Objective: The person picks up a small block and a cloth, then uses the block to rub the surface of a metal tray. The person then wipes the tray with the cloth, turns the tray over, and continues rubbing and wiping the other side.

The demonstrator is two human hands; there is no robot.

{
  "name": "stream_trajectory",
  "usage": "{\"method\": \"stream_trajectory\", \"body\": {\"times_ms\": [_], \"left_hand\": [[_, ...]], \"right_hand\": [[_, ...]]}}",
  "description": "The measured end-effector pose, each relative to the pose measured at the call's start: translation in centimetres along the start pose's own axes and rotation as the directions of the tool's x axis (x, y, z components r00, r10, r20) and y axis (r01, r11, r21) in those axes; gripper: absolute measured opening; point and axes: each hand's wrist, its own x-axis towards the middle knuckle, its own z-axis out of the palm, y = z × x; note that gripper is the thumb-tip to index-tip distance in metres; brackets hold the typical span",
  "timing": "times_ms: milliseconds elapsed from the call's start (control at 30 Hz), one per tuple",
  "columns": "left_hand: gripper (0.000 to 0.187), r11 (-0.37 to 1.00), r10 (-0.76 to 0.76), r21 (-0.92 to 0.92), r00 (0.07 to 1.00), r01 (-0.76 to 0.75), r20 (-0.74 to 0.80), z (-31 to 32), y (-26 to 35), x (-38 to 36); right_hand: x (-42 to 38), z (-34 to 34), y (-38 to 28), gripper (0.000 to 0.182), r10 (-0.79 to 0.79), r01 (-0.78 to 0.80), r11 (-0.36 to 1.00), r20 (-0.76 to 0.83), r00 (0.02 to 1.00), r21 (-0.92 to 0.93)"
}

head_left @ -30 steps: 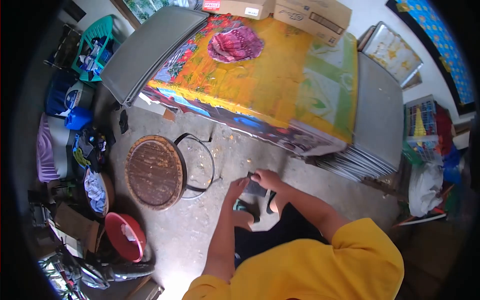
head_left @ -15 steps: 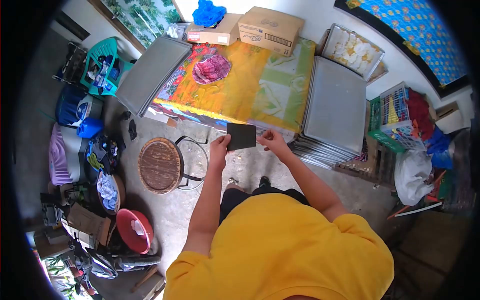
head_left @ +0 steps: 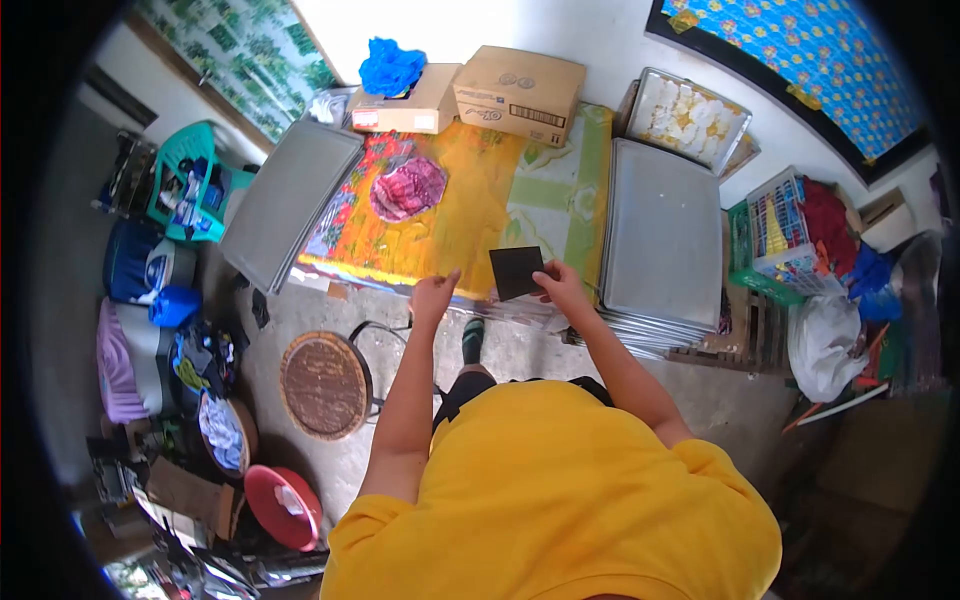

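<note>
A thin dark square panel (head_left: 514, 276), plain and flat, is pinched at its right edge by my right hand (head_left: 564, 286). It is raised in front of the table's near edge. My left hand (head_left: 433, 299) is apart from the panel, off to its left, with fingers loosely bent and nothing visible in them. Beyond both hands is the table with an orange and green flowered cover (head_left: 465, 210). A crumpled pink patterned cloth (head_left: 408, 190) lies on that cover.
Metal trays (head_left: 665, 240) are stacked at the table's right, and more trays (head_left: 295, 195) lie at its left. Cardboard boxes (head_left: 520, 90) stand at the back. A round stool (head_left: 323, 385) and a red basin (head_left: 282, 507) are on the floor to my left. Crates (head_left: 780, 235) stand at right.
My left hand has let go of the dark panel. My right hand now holds it, further right and tilted. My view has shifted, and one foot shows further forward.
</note>
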Motion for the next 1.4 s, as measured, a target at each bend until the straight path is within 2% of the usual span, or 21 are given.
{"method": "stream_trajectory", "body": {"times_ms": [67,100,267,367,467,500,600,700,767,833,900,1000,1033,1100,1200,1233,1267,1300,1333,1367,1400], "left_hand": [[0.064,0.977,0.135,0.185,0.976,-0.103,-0.170,-2.2,2.2,1.5],[0.068,0.961,0.189,0.241,0.961,-0.139,-0.201,-2.9,2.7,3.2],[0.088,0.819,0.412,0.530,0.869,-0.221,-0.274,-6.6,2.8,13.6],[0.084,0.693,0.534,0.678,0.806,-0.244,-0.255,-8.2,4.2,15.9],[0.082,0.631,0.451,0.709,0.892,-0.314,-0.007,-7.9,1.9,19.3],[0.070,0.619,0.577,0.700,0.810,-0.355,-0.100,-7.5,1.4,19.5],[0.053,0.680,0.528,0.623,0.848,-0.387,-0.049,-7.4,1.7,21.0],[0.038,0.731,0.639,0.414,0.757,-0.542,-0.136,-6.2,4.9,18.0],[0.038,0.705,0.709,0.102,0.698,-0.702,-0.101,-4.3,8.2,14.0],[0.038,0.678,0.733,-0.111,0.680,-0.726,0.031,-4.1,13.8,6.4],[0.040,0.364,0.930,0.076,0.367,-0.928,0.032,2.4,11.4,6.2],[0.040,0.399,0.916,0.165,0.399,-0.902,-0.034,3.6,11.7,4.7],[0.036,0.445,0.892,0.110,0.451,-0.889,0.036,3.9,11.6,5.1],[0.033,0.558,0.830,0.004,0.558,-0.830,-0.007,5.4,10.2,7.3],[0.027,0.687,0.712,-0.107,0.695,-0.719,-0.096,5.9,9.6,10.1],[0.025,0.723,0.666,-0.136,0.736,-0.677,-0.125,5.9,9.5,10.6],[0.026,0.730,0.544,-0.495,0.839,-0.470,0.005,5.4,10.0,10.7],[0.027,0.632,0.445,-0.758,0.877,-0.164,0.182,4.5,10.6,10.6],[0.029,0.440,0.388,-0.879,0.843,0.184,0.371,3.5,11.1,10.2],[0.031,0.350,0.426,-0.876,0.777,0.331,0.464,3.1,11.4,9.5],[0.033,0.260,0.475,-0.842,0.697,0.473,0.538,3.0,11.6,8.8]], "right_hand": [[1.0,-0.3,-0.5,0.026,-0.029,0.024,0.998,-0.085,0.996,-0.060],[1.8,-0.3,-1.1,0.027,-0.049,0.037,0.995,-0.127,0.991,-0.093],[4.2,1.4,-1.8,0.026,0.029,0.001,0.996,-0.347,0.938,0.088],[5.7,3.0,-2.9,0.029,0.028,0.020,0.993,-0.394,0.919,0.117],[7.7,4.0,-2.5,0.038,0.030,0.025,0.990,-0.377,0.926,0.139],[8.2,4.1,-2.2,0.041,0.034,0.022,0.989,-0.363,0.931,0.148],[8.5,5.1,-2.4,0.038,0.098,-0.008,0.975,-0.396,0.913,0.223],[8.5,5.4,-1.3,0.033,0.121,-0.042,0.983,-0.457,0.881,0.178],[8.5,5.7,-1.5,0.034,0.154,-0.056,0.974,-0.457,0.876,0.220],[8.9,5.7,-1.0,0.035,0.148,-0.039,0.974,-0.492,0.858,0.225],[9.7,5.1,0.4,0.036,0.105,0.007,0.981,-0.563,0.820,0.193],[6.8,2.8,-2.1,0.032,0.130,0.029,0.895,-0.322,0.938,0.444],[6.1,2.1,-2.1,0.030,0.136,0.031,0.908,-0.364,0.922,0.417],[4.8,0.9,-2.3,0.025,0.139,0.033,0.933,-0.443,0.886,0.359],[2.8,0.0,-6.9,0.022,-0.005,0.177,0.941,-0.511,0.860,0.289],[3.4,-1.0,-6.2,0.024,0.004,0.195,0.918,-0.499,0.867,0.345],[3.8,-1.1,-6.3,0.022,0.057,0.156,0.886,-0.439,0.897,0.436],[4.2,-0.7,-6.4,0.020,0.105,0.113,0.846,-0.371,0.923,0.521],[4.6,0.0,-6.5,0.018,0.144,0.066,0.800,-0.297,0.944,0.596],[4.9,1.4,-6.4,0.021,0.159,0.009,0.779,-0.212,0.964,0.626],[6.0,2.3,-5.7,0.023,0.224,-0.103,0.849,-0.177,0.958,0.518]]}}
